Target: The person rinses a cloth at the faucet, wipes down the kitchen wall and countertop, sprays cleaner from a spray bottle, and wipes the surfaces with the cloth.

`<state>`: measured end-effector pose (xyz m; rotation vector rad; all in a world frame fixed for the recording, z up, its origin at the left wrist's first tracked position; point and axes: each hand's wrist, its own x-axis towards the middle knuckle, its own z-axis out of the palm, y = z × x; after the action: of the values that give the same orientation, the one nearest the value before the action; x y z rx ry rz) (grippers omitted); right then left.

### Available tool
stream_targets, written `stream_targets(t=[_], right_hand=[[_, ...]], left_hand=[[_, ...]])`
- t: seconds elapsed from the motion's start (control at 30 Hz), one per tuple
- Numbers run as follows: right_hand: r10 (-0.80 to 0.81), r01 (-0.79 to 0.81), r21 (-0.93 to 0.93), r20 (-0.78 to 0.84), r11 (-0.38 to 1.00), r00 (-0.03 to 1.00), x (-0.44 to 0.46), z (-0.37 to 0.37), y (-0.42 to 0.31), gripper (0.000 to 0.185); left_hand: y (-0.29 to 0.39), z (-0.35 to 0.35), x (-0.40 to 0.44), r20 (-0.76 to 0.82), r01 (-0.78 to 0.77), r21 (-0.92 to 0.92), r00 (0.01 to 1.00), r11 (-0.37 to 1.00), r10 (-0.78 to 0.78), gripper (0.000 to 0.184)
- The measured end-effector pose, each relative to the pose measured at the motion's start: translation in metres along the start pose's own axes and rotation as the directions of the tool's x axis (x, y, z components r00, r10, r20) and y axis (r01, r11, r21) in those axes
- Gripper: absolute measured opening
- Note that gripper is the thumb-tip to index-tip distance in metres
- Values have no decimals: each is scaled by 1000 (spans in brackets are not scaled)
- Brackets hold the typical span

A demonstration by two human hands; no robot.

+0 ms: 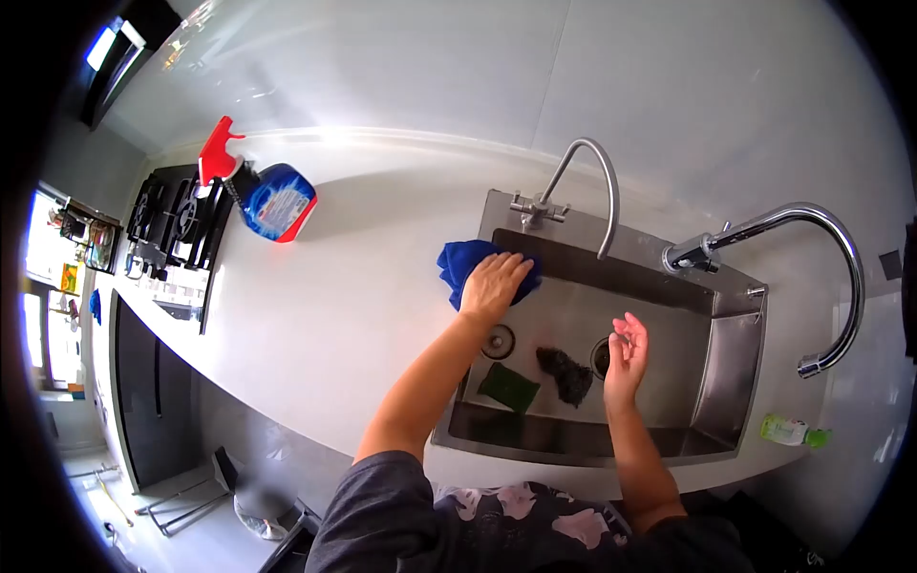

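My left hand [494,286] lies over a folded blue cloth [462,270], fingers pressed onto it at the left rim of the steel sink [731,382]. Above the basin my right hand [627,355] hangs with fingers loosely curled and apart, holding nothing. On the sink floor below are a green scouring pad [509,387] and a dark, crumpled scrubber [566,375]. A round drain [498,342] shows near the left wall, and a second drain [601,358] is partly hidden by my right hand.
A slim curved tap [611,196] and a larger chrome faucet [841,277] rise behind the sink. On the white counter [353,277] stands a blue spray bottle [279,202] with a red trigger, near a gas stove [177,224]. A green-capped bottle [785,430] lies at the right.
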<state>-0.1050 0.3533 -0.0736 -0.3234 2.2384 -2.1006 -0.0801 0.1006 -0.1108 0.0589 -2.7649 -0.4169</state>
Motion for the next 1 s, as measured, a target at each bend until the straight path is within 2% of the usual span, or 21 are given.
stream_targets(t=[0.07,0.13,0.2,0.23,0.27,0.3,0.33,0.37,0.43,0.5,0.57,0.63,0.7,0.73,0.77,0.83,0.9,0.97,1.0], right_hand=[[-30,30,0,3,1000,1000,4,1,-7,36],[-53,53,-6,25,999,998,11,-2,-12,36],[-63,64,-10,47,998,997,9,-14,-14,36],[-57,58,-15,52,998,997,9,-19,-13,36],[-65,66,-37,45,997,997,7,-24,-14,36],[-75,77,-59,39,995,996,6,-30,-14,36],[-70,71,-77,26,995,997,4,-34,-14,37],[-67,68,-75,25,995,997,0,-39,-12,37],[-58,57,-91,-2,994,998,-4,-54,-11,37],[-30,30,-107,1,994,1000,-11,-70,-11,37],[9,-8,-98,9,995,1000,-16,-80,0,37],[78,-75,-63,53,995,996,-23,-86,12,35],[51,-47,-41,109,998,993,-28,-77,11,33],[49,-47,-14,121,999,991,-28,-64,11,32],[32,-37,31,161,999,986,-29,-55,14,31],[33,-32,-9,254,999,967,-33,-33,2,30],[98,-103,-5,357,995,929,-36,-19,-8,28],[-36,43,-6,397,999,917,-28,-1,-12,24],[-49,57,-8,413,998,909,-26,4,-14,25]], left_hand=[[4,-18,-8,13,-24,-6,1000,1000,24,40],[1,-55,-8,-55,-4,-116,999,993,-2,42],[-22,-77,-1,-77,132,-126,987,983,-143,46],[-53,-72,5,-141,125,-51,981,991,-131,48],[-79,-75,9,-198,130,-70,970,989,-141,50],[-96,-83,9,-139,176,-13,975,984,-176,48],[-107,-84,4,17,295,25,955,955,-296,55],[-110,-79,-1,20,295,27,955,955,-295,55],[-97,-71,-9,-6,301,78,953,950,-302,54],[-69,-62,-34,-22,316,46,949,948,-315,52],[-38,-61,-63,9,224,-11,975,975,-224,47],[16,-73,-92,76,216,-79,975,973,-210,52],[57,-72,-116,183,193,-37,966,980,-183,51],[67,-71,-124,184,203,-26,963,979,-195,51],[75,-68,-128,173,234,-71,960,970,-219,49],[83,-73,-130,162,266,-115,956,957,-246,48],[86,-86,-133,96,417,-329,907,847,-409,48],[51,-98,-139,-58,422,-338,883,841,-467,54],[30,-109,-144,-112,427,-280,875,860,-471,55]])
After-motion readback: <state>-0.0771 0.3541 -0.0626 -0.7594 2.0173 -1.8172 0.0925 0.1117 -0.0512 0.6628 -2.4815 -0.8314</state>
